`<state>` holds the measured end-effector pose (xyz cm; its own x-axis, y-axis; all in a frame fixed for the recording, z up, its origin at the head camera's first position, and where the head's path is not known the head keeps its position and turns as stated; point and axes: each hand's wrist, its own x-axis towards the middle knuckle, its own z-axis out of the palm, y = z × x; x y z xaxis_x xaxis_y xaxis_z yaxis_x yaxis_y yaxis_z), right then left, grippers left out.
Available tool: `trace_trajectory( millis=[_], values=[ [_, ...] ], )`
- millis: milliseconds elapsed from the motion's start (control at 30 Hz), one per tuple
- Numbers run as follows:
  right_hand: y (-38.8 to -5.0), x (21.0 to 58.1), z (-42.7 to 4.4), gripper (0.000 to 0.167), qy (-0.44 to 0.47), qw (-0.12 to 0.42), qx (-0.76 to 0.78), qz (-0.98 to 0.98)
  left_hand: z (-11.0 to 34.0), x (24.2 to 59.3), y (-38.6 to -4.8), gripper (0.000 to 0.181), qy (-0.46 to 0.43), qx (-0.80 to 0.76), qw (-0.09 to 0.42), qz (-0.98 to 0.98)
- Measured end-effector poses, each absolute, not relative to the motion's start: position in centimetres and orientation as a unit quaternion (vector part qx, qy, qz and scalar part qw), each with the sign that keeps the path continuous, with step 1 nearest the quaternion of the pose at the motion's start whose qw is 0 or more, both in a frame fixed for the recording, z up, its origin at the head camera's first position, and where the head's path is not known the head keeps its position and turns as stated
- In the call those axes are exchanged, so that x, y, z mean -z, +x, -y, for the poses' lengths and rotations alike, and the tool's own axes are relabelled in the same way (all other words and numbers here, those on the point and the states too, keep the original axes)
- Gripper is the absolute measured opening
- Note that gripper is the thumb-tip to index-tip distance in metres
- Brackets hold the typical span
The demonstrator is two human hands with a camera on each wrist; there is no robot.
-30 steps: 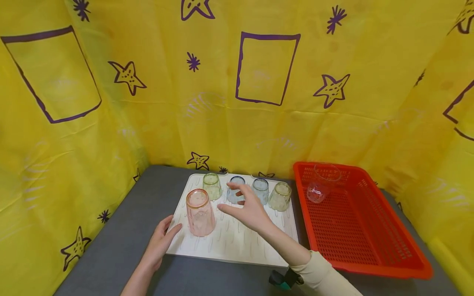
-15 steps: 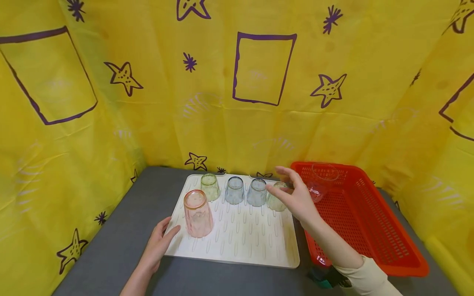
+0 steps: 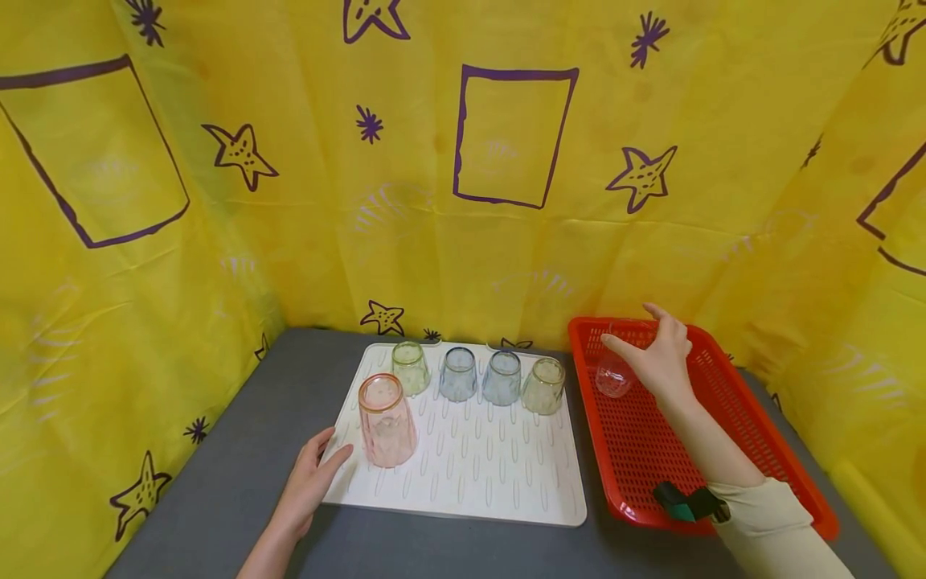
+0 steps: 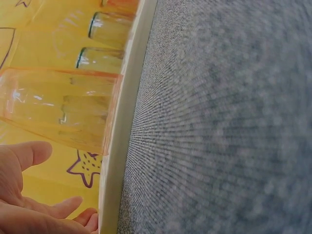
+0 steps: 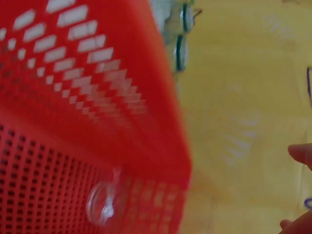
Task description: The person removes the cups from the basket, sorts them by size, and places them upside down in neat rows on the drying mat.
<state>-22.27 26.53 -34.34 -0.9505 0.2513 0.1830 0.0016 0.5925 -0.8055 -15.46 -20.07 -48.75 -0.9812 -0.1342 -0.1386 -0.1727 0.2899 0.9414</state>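
My right hand (image 3: pixel 660 363) is over the back of the red basket (image 3: pixel 604 450), thumb and fingers spread about the upper part of a clear glass (image 3: pixel 613 379). Whether it touches the glass cannot be told. In the right wrist view the glass base (image 5: pixel 100 204) shows inside the basket, with my fingertips (image 5: pixel 303 155) at the right edge. My left hand (image 3: pixel 307 482) lies at the left edge of a white drying mat (image 3: pixel 470 474), its fingers loosely extended. Beside it, a tall pink glass (image 3: pixel 388 434) stands upside down on the mat, apart from the thumb (image 4: pixel 36 153).
Along the mat's back are a green glass (image 3: pixel 410 371), two blue glasses (image 3: pixel 458 378) and a yellowish-green glass (image 3: pixel 544 390), all upside down. The basket stands right of the mat on a grey table (image 3: pixel 239 450). A yellow patterned curtain (image 3: pixel 434 241) encloses the back and sides.
My right hand has moved right from above the mat, past the blue and yellowish-green glasses, to the clear glass in the basket. The left hand has stayed at the mat's edge.
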Motion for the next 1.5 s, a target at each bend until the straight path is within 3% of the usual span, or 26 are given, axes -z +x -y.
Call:
trace_trajectory(
  millis=[467, 1000, 1500],
  values=[
    [-25.7, 37.2, -31.0, 0.115, -0.113, 0.026, -0.419, 0.9, 20.1, 48.8, -15.5, 0.066, -0.099, -0.583, 0.017, -0.806],
    [-26.7, 39.0, -31.8, 0.104, -0.106, -0.003, -0.489, 0.866, 20.1, 48.9, -15.4, 0.066, -0.101, -0.574, 0.015, -0.812],
    [-25.7, 37.7, -31.7, 0.102, -0.103, 0.022, -0.527, 0.843, 20.0, 48.9, -15.5, 0.067, -0.097, -0.578, 0.012, -0.81]
  ],
)
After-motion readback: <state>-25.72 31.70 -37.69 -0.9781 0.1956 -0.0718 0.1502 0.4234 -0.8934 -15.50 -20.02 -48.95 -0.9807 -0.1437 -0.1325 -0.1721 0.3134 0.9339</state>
